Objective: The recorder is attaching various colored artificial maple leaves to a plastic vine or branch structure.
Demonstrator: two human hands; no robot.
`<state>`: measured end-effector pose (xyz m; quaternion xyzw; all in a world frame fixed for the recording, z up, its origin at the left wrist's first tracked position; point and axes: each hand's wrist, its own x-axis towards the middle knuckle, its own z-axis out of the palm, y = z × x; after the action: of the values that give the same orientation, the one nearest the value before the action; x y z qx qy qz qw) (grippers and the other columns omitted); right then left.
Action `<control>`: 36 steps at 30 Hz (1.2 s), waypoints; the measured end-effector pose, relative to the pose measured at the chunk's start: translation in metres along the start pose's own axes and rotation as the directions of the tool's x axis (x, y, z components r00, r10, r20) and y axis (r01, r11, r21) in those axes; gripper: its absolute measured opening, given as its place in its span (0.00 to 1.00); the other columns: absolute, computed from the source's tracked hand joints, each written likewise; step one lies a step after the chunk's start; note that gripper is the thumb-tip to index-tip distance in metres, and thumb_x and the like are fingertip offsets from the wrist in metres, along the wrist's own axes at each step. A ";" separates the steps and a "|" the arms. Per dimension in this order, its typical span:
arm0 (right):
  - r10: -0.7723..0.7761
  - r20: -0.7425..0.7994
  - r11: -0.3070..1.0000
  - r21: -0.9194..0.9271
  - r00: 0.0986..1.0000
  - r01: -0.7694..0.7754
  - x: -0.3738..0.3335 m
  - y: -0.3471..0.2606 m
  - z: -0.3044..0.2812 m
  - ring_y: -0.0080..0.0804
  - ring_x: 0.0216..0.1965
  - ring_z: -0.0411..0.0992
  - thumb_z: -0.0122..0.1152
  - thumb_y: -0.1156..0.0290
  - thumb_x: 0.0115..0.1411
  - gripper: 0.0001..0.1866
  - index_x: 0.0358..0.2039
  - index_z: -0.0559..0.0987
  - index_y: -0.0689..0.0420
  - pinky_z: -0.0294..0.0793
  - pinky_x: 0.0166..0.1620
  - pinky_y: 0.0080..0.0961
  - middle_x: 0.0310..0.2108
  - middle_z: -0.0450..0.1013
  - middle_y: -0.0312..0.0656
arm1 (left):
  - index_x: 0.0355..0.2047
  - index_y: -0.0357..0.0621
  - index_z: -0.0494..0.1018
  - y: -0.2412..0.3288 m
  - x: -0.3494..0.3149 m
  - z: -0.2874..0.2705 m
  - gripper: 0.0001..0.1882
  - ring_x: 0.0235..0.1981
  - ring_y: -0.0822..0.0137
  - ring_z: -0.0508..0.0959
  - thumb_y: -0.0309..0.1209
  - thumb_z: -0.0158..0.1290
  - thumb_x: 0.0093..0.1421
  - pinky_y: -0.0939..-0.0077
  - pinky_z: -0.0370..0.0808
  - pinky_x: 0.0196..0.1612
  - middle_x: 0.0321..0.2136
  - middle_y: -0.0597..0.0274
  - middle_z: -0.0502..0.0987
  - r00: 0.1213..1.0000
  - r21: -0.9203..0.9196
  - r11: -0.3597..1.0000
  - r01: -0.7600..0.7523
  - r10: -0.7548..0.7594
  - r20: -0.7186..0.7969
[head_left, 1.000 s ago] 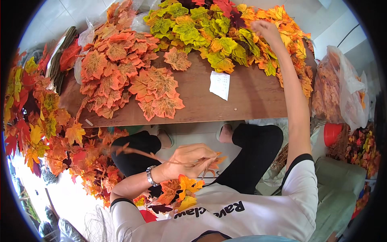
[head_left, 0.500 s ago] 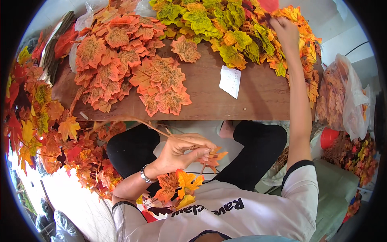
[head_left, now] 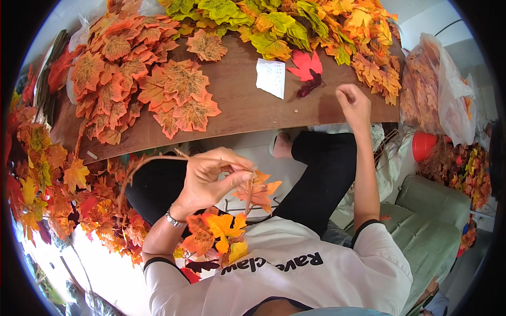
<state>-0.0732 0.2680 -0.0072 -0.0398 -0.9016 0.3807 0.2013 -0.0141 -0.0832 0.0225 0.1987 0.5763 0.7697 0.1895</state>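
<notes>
My left hand [head_left: 216,176] is closed in a pinch around the brown stem of a leaf garland [head_left: 150,160], above my lap. Orange leaves [head_left: 259,192] stick out beyond its fingertips, and yellow and orange leaves [head_left: 224,226] hang below the wrist in front of my shirt. Over the table's front edge, my right hand [head_left: 356,108] has its fingers curled in; whatever they may hold is hidden. Left of it, apart from the fingers, a red artificial maple leaf [head_left: 305,65] lies on the table with a dark maroon leaf [head_left: 311,84].
Piles of orange leaves [head_left: 113,68], green-yellow leaves [head_left: 224,11] and yellow-orange leaves [head_left: 369,58] cover much of the brown table [head_left: 232,100]. A white paper slip [head_left: 270,79] lies mid-table. Leaf garlands [head_left: 79,189] hang at left; a plastic bag [head_left: 435,89] of leaves stands at right.
My right hand has drawn back from the far leaf pile toward me. The red and maroon leaves now lie on the table near the paper. My left hand keeps its grip; the view has shifted.
</notes>
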 end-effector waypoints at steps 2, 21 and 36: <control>-0.115 0.046 0.987 -0.111 0.992 0.120 0.007 0.001 0.004 0.26 0.22 0.69 0.60 0.73 0.47 0.09 0.30 0.75 0.62 0.68 0.29 0.21 0.20 0.70 0.39 | 0.32 0.32 0.73 -0.002 0.002 0.003 0.07 0.29 0.73 0.75 0.17 0.54 0.50 0.83 0.74 0.31 0.29 0.58 0.74 0.999 -0.090 0.996 -0.003 -0.001 -0.045; -0.045 0.740 0.048 0.673 0.671 -0.738 -0.049 -0.101 0.062 0.24 0.26 0.70 0.56 0.75 0.52 0.08 0.30 0.75 0.67 0.72 0.28 0.16 0.30 0.71 0.45 | 0.32 0.35 0.66 -0.002 0.008 0.005 0.09 0.26 0.78 0.72 0.15 0.52 0.50 0.86 0.72 0.30 0.30 0.62 0.70 0.964 -0.102 0.995 0.009 -0.035 -0.265; -0.098 0.810 -0.314 0.526 0.578 -0.790 -0.090 -0.154 0.102 0.22 0.31 0.67 0.57 0.68 0.53 0.10 0.30 0.72 0.61 0.67 0.37 0.21 0.29 0.67 0.35 | 0.34 0.37 0.62 0.008 0.006 -0.003 0.12 0.26 0.81 0.72 0.15 0.51 0.51 0.88 0.71 0.31 0.24 0.66 0.70 0.969 -0.105 0.994 -0.020 -0.007 -0.249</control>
<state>-0.0182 0.0704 0.0066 -0.0683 -0.2201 0.9336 -0.2744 -0.0212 -0.0844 0.0299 0.0921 0.5527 0.8190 0.1236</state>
